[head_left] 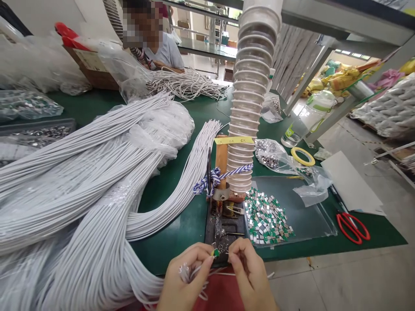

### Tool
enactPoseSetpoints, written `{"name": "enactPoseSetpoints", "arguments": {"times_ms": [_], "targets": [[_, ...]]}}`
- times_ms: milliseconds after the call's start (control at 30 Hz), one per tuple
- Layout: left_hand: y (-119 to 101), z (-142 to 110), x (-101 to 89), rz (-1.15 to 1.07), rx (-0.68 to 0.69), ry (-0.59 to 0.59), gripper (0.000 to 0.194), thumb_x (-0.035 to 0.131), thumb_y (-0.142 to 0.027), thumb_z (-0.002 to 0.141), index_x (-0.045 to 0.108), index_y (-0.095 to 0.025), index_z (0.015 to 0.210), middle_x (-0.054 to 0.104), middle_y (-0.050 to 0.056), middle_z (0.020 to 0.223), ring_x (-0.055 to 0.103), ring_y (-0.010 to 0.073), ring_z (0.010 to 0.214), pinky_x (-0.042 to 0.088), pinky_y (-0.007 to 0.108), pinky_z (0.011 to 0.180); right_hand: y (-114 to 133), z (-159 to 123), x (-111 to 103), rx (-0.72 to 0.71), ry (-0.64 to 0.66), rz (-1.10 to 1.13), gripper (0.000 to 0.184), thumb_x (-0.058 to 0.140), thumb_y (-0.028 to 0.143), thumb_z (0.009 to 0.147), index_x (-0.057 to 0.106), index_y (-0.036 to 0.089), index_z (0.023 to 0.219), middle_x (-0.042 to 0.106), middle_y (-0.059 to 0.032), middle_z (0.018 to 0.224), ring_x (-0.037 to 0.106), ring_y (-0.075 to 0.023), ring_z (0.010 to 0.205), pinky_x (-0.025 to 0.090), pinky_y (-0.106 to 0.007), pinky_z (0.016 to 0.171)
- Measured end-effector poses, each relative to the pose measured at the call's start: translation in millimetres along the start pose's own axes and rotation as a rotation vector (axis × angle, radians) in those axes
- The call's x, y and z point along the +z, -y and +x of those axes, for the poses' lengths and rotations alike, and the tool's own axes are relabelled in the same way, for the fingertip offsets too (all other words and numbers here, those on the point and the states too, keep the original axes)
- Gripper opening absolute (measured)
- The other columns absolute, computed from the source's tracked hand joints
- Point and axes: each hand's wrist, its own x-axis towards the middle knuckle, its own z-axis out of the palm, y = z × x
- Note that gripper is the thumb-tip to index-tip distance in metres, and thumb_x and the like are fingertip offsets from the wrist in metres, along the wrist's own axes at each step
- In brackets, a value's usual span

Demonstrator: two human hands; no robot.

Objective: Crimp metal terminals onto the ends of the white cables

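From here I've got the left hand (pixel 184 276) pinched nearly shut on white cable ends (pixel 191 273), a small green tab (pixel 215 253) at its fingertips. The right hand (pixel 249 272) closes in beside it; can't tell if it grips. Both sit right at the metal jig (pixel 224 229), likely for short reach. Green-and-silver tabs (pixel 266 220) lie handy in a clear tray (pixel 304 207). White cable bundles (pixel 81 181) fan across the green desk (pixel 168 246). Co-worker (pixel 165 54) far off.

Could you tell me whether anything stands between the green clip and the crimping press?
Nothing visible does; the left hand and right hand hold the green clip right at the crimping press.
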Motion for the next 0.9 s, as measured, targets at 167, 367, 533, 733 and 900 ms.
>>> {"name": "enactPoseSetpoints", "arguments": {"times_ms": [167,367,533,733,900], "targets": [[-4,7,0.9,0.027,0.027,-0.025,0.024,0.064,-0.022,0.087,0.066,-0.017,0.064,0.07,0.004,0.077,0.064,0.016,0.065,0.048,0.019,0.058,4,12,7,-0.129,-0.022,0.048,0.013,0.053,0.017,0.096,0.056,0.022,0.085,0.058,-0.002,0.088,0.056,-0.0165,0.078,0.044,-0.023,0.068],[-11,7,7.8,-0.04,-0.008,-0.133,0.023,0.065,-0.023,0.084,0.067,-0.018,0.062,0.068,0.003,0.075,0.062,0.0155,0.063,0.046,0.02,0.057,5,16,11,-0.162,-0.072,0.053,0.016,0.056,0.008,0.092,0.062,0.022,0.085,0.064,-0.0018,0.089,0.061,-0.0158,0.081,0.046,-0.022,0.07],[-16,11,4.4,0.047,0.037,-0.095,0.023,0.063,-0.022,0.086,0.067,-0.018,0.064,0.07,0.003,0.077,0.062,0.0144,0.06,0.046,0.02,0.054,13,22,5,-0.178,-0.041,0.031,0.017,0.057,0.007,0.09,0.064,0.021,0.084,0.065,-0.0028,0.087,0.063,-0.016,0.076,0.049,-0.022,0.065],[-19,12,2.3,0.147,0.123,-0.061,0.023,0.06,-0.018,0.089,0.066,-0.019,0.067,0.073,0.004,0.08,0.068,0.0164,0.066,0.05,0.02,0.058,17,24,2,-0.183,-0.046,0.043,0.016,0.058,0.007,0.091,0.064,0.021,0.085,0.065,-0.0033,0.088,0.063,-0.0167,0.077,0.05,-0.023,0.065],[-16,9,-0.2,0.143,0.128,-0.067,0.022,0.061,-0.019,0.089,0.067,-0.019,0.068,0.073,0.004,0.081,0.069,0.0168,0.068,0.051,0.02,0.061,11,17,-1,-0.163,-0.08,0.079,0.012,0.058,0.012,0.093,0.064,0.021,0.088,0.064,-0.0053,0.092,0.063,-0.0181,0.082,0.052,-0.026,0.07]]}}
